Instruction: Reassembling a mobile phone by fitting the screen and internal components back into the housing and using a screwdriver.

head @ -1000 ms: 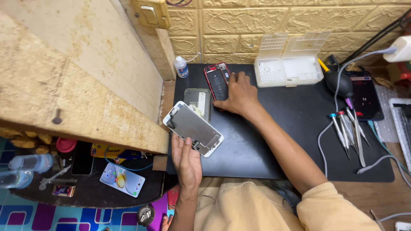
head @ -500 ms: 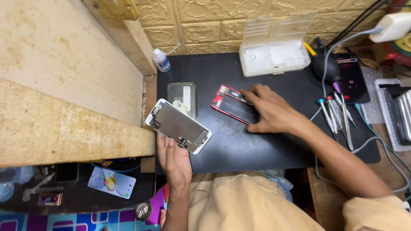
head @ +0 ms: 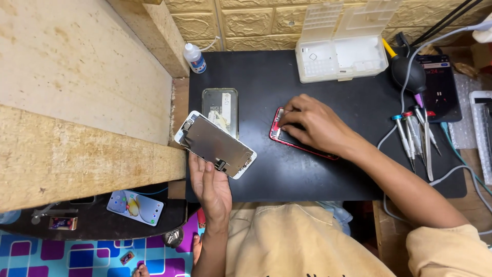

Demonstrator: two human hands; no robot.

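Black work mat (head: 287, 169) on a bench against a yellowish brick-pattern wall (head: 256, 20), pretty cramped setup. The left hand (head: 212, 187) has a detached phone screen panel (head: 215, 144) pinched at its near edge, fingers closed on it, holding it tilted over the mat's left side with the silvery metal back facing up, white frame around it and a bit of connector hardware near the bottom. The right hand (head: 312, 123) sits flat on a red phone body (head: 287, 136) lying on the mat, fingers together and pressing on its upper end. Compared to half a second back, the red phone and the hand on it look closer in to the middle of the mat, though the view has also shifted; the panel's about the same spot. Just behind the panel lies a clear phone case (head: 220, 105), touching or slightly under it. Further out: a small white dropper bottle (head: 195, 57), a clear plastic parts box (head: 342, 48) and a row of screwdrivers (head: 415, 136) on the right.
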